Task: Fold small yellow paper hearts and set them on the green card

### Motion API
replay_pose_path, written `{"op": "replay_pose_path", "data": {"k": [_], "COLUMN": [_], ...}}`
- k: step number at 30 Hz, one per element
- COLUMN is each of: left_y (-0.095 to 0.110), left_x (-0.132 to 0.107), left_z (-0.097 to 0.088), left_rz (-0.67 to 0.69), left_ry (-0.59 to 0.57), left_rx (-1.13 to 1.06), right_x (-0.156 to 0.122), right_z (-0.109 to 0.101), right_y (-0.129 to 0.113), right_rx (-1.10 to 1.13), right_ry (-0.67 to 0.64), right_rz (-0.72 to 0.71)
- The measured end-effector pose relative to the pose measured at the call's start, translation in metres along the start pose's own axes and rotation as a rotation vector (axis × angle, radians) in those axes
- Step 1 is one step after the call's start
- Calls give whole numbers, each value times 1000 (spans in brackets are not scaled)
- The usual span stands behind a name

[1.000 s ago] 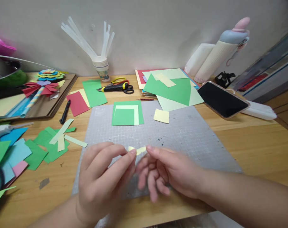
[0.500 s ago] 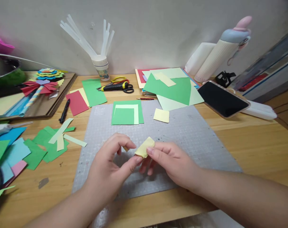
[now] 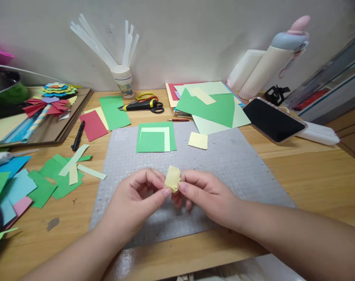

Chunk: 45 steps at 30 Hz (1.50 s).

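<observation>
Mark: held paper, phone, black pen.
Held paper (image 3: 172, 177): head view, middle of its facing side.
Phone (image 3: 274, 120): head view, middle of its screen.
Black pen (image 3: 78, 136): head view, middle of its barrel.

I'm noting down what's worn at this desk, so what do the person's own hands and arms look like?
The left hand and right hand are bare, with no gloves and no rings in sight. The left forearm and right forearm show no sleeve, watch or bracelet. Nail polish is too small to judge.
</observation>
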<state>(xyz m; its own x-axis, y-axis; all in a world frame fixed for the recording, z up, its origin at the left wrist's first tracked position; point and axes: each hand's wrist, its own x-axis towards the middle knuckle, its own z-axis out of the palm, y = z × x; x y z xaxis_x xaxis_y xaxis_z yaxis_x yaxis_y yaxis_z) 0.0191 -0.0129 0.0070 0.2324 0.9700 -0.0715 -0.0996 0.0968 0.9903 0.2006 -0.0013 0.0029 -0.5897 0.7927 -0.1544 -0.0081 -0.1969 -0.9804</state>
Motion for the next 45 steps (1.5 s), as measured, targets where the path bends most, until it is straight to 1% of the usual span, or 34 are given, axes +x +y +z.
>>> {"op": "replay_pose_path", "data": {"k": [2, 7, 9, 12, 14, 16, 20, 21, 25, 28, 30, 33, 37, 45], "left_y": [-1, 0, 0, -1, -3, -4, -3, -2, 1, 3, 3, 2, 0, 2], "left_x": [0, 1, 1, 2, 1, 1, 1, 1, 2, 2, 2, 2, 1, 1], "left_z": [-1, 2, 2, 1, 0, -1, -2, -1, 1, 2, 2, 2, 1, 2], "left_rz": [4, -20, -33, -88, -96, -78, -100, -99, -47, -41, -50, -56, -75, -153], "left_ry": [43, 95, 95, 86, 126, 157, 71, 66, 128, 134, 128, 118, 112, 98], "left_rx": [19, 43, 45, 34, 28, 23, 63, 89, 163, 185, 212, 245, 243, 179], "right_x": [1, 2, 2, 3, 4, 4, 4, 4, 3, 3, 3, 2, 3, 5], "right_z": [1, 3, 3, 4, 4, 4, 4, 4, 3, 3, 3, 3, 4, 4], "right_y": [1, 3, 3, 1, 0, -1, -1, 0, 3, 5, 5, 5, 4, 1], "right_rx": [19, -46, -53, 43, 101, 113, 77, 65, 18, -32, -36, -25, -43, 80], "right_ry": [19, 63, 72, 77, 75, 76, 85, 93, 116, 108, 105, 104, 112, 67], "right_rz": [1, 0, 7, 54, 84, 83, 35, 32, 48, 26, 18, 48, 61, 124]}}
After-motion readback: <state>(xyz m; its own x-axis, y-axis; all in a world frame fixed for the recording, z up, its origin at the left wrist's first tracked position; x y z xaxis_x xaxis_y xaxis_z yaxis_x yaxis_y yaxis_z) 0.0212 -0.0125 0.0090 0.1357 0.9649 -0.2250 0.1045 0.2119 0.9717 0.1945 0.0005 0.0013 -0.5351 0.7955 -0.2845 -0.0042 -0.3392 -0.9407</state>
